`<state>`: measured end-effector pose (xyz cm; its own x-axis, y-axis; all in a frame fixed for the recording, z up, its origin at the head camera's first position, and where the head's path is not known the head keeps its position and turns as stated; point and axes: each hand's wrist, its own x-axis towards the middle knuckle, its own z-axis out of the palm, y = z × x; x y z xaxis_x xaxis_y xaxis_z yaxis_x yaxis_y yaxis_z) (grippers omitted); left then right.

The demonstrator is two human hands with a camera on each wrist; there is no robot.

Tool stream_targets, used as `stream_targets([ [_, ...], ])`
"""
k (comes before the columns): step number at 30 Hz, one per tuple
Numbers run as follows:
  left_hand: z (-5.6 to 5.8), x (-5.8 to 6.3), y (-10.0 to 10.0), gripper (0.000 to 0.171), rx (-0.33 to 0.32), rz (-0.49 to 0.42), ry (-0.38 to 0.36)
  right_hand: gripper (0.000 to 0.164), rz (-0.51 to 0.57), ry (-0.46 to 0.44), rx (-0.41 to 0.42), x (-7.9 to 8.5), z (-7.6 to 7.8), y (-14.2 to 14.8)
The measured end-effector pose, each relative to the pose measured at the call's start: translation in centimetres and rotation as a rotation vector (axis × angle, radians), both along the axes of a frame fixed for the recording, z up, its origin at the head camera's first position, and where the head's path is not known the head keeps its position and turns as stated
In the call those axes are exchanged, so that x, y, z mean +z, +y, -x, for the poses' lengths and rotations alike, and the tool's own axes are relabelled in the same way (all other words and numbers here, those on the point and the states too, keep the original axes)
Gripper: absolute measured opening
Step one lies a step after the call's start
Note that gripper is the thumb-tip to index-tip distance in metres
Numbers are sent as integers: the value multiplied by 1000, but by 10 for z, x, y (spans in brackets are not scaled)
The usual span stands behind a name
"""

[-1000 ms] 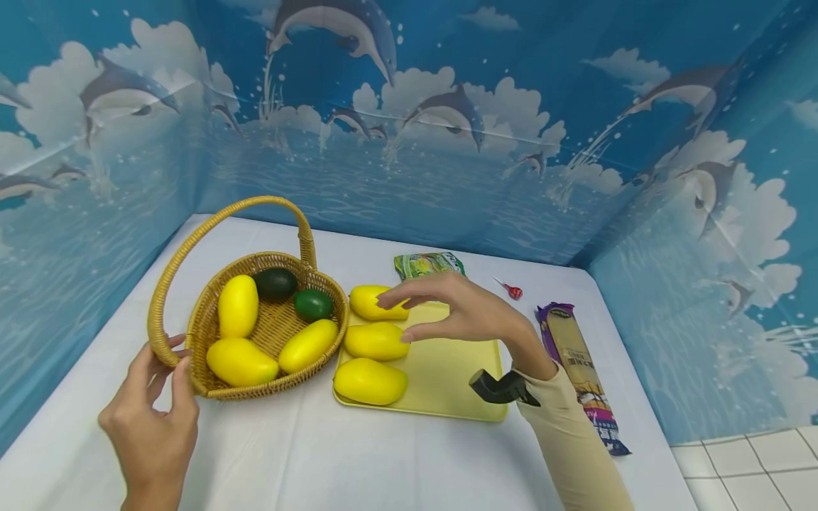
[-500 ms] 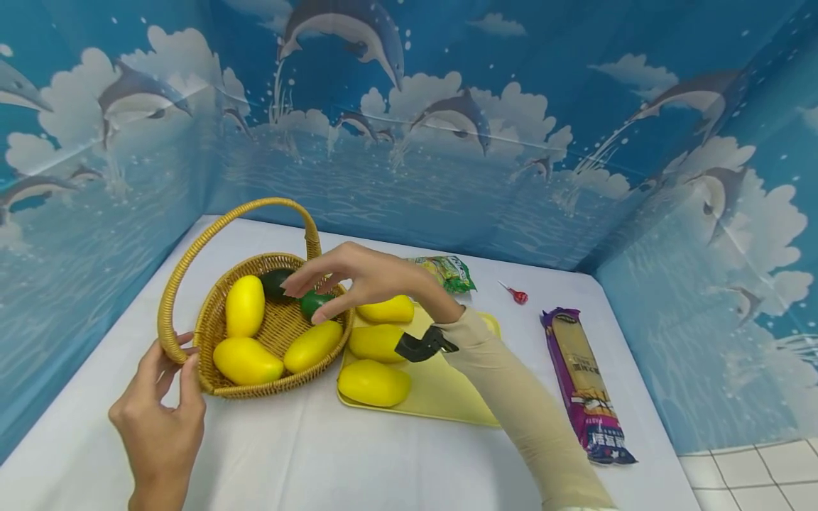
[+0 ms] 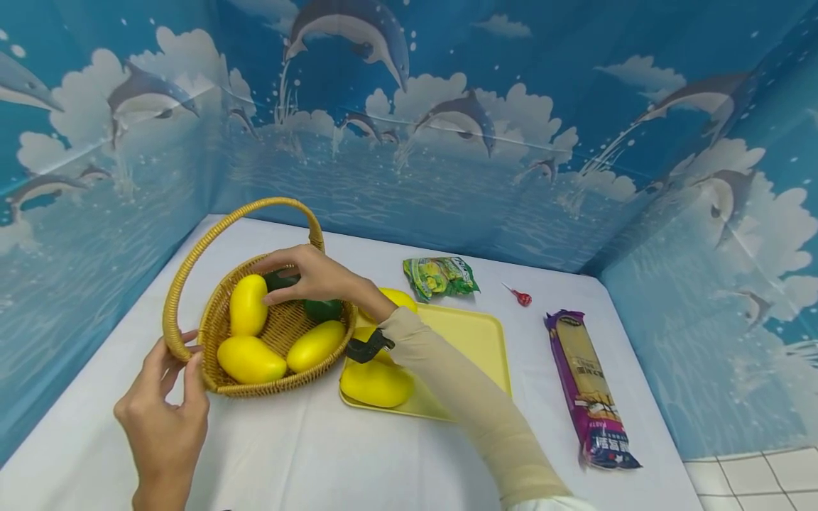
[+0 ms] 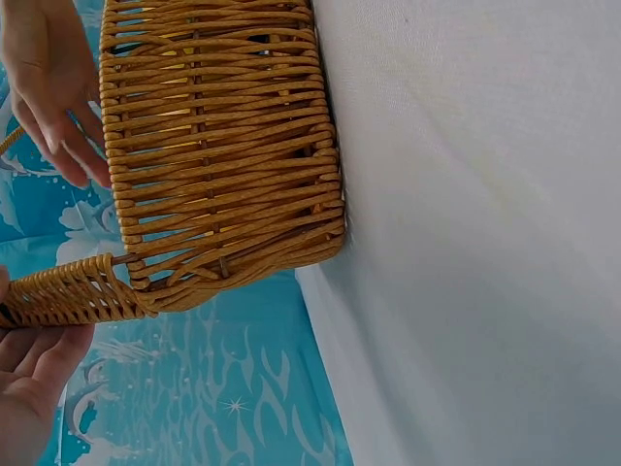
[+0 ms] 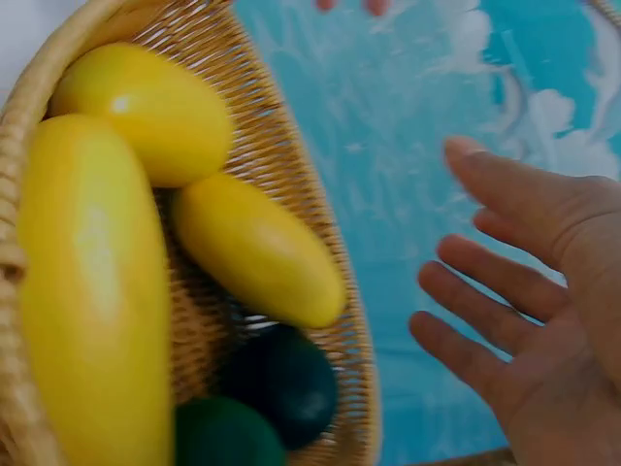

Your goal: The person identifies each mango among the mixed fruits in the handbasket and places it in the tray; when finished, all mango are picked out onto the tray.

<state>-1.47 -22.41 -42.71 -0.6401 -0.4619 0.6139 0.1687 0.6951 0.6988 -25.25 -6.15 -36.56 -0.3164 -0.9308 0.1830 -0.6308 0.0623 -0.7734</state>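
Note:
My left hand (image 3: 165, 419) grips the base of the handle (image 3: 182, 284) of a wicker basket (image 3: 255, 389), thumb in front and fingers behind. My right hand (image 3: 316, 273) hovers over the basket, its fingers relaxed and apart; in the right wrist view nothing is between them. Below and beside its fingertips are an upright-lying yellow mango (image 3: 248, 305) and a dark avocado (image 3: 276, 279). A green avocado (image 3: 322, 310) is partly hidden under the right hand. Two more yellow mangoes (image 3: 315, 345) lie at the front of the basket.
A yellow tray (image 3: 473, 341) stands right of the basket, bearing yellow mangoes (image 3: 377, 385) partly covered by the right forearm. Behind it lies a green snack bag (image 3: 439, 277). Farther right are a red lollipop (image 3: 522, 299) and a pasta pack (image 3: 591, 390). Dolphin-print curtains enclose the table.
My right hand has moved left from above the tray's mangoes to above the basket, its fingers relaxed throughout. The left hand has stayed on the handle. The view has shifted slightly.

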Motion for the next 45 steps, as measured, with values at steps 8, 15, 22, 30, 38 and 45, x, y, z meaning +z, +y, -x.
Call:
stream_targets([
  [8, 1, -1, 0, 42, -2, 0, -2, 51, -53, 51, -73, -27, 6, -26],
  [15, 1, 0, 0, 43, 14, 3, -6, 53, -144, 71, -100, -34, 13, -36],
  [22, 0, 1, -1, 41, 22, 9, -9, 59, -248, 126, -87, -37, 20, -42],
  [30, 1, 0, 0, 41, 16, 9, -4, 65, -328, 184, -107, -37, 19, -44],
  [38, 0, 1, 1, 42, 35, 6, 5, 61, -279, 232, -99, -31, 17, -39],
  [45, 2, 2, 4, 44, 34, -7, 44, 56, -298, 214, -124, -31, 15, -35],
])
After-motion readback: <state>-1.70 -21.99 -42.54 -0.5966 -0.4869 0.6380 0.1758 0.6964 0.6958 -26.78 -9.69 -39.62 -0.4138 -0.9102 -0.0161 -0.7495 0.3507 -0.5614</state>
